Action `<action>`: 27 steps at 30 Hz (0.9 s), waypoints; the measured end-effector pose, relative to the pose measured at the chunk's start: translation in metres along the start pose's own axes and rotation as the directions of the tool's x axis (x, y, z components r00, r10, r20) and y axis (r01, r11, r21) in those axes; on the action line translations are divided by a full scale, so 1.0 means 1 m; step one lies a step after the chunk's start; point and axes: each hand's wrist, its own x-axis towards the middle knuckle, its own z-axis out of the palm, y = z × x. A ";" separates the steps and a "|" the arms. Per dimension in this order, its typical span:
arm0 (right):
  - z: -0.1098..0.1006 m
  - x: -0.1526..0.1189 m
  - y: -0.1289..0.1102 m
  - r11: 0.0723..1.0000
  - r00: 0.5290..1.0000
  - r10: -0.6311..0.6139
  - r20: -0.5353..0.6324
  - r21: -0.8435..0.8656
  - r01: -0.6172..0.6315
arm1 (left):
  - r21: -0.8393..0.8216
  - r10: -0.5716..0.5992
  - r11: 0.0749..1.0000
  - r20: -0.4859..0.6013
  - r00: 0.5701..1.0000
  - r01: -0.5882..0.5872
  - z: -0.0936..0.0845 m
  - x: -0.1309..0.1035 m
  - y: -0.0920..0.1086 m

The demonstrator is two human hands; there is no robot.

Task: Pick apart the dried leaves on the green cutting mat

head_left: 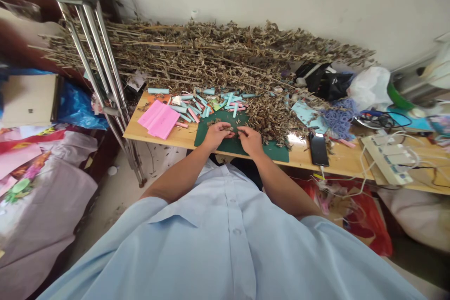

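Both my hands are over the dark green mat at the front edge of the wooden table. My left hand is closed, its thumb and fingers gripping a small bit of dried leaves. Close beside it, my right hand has its fingertips pinched together; what they hold, if anything, is too small to make out. A heap of crumbled dried leaves lies on the mat beyond my right hand. Behind my left hand are several small blue and pink paper rolls.
Pink paper sheets lie at the table's left. A phone, purple string and a power strip are on the right. Long dried leafy stalks are piled along the wall. Metal crutches lean at the left.
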 end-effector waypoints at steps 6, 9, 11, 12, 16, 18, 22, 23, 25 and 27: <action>0.000 -0.003 -0.020 0.980 0.986 -0.166 0.010 0.109 0.163 | 0.053 0.020 0.998 0.053 0.998 -0.023 -0.001 0.000 -0.002; 0.002 0.000 -0.026 0.957 0.964 -0.265 0.012 0.126 0.261 | 0.102 0.002 0.995 0.102 0.995 -0.013 -0.002 0.001 -0.002; 0.003 0.002 -0.026 0.962 0.967 -0.253 0.002 0.103 0.252 | 0.111 -0.026 0.994 0.111 0.994 0.014 -0.002 0.000 -0.002; 0.004 0.003 -0.026 0.969 0.973 -0.230 0.004 0.090 0.229 | 0.107 -0.037 0.994 0.104 0.994 0.026 -0.002 0.000 -0.002; 0.004 0.003 -0.025 0.985 0.986 -0.163 0.034 0.065 0.161 | 0.091 -0.057 0.995 0.064 0.996 0.052 -0.002 0.000 -0.001; 0.004 0.003 -0.025 0.984 0.985 -0.167 0.044 0.069 0.164 | 0.092 -0.053 0.995 0.050 0.997 0.048 -0.002 0.000 0.000; 0.002 0.003 -0.025 0.983 0.982 -0.178 0.062 0.049 0.176 | 0.081 -0.036 0.996 0.038 0.999 0.033 -0.001 -0.001 0.001; 0.001 0.003 -0.026 0.982 0.981 -0.185 0.058 0.032 0.184 | 0.082 -0.043 0.996 0.046 0.998 0.039 0.000 -0.001 0.002; 0.001 0.003 -0.027 0.978 0.977 -0.207 0.048 -0.002 0.207 | 0.086 -0.055 0.995 0.065 0.996 0.049 0.000 -0.001 0.002; 0.001 0.003 -0.028 0.976 0.976 -0.217 0.035 -0.017 0.218 | 0.093 -0.049 0.995 0.083 0.995 0.041 0.000 -0.001 0.001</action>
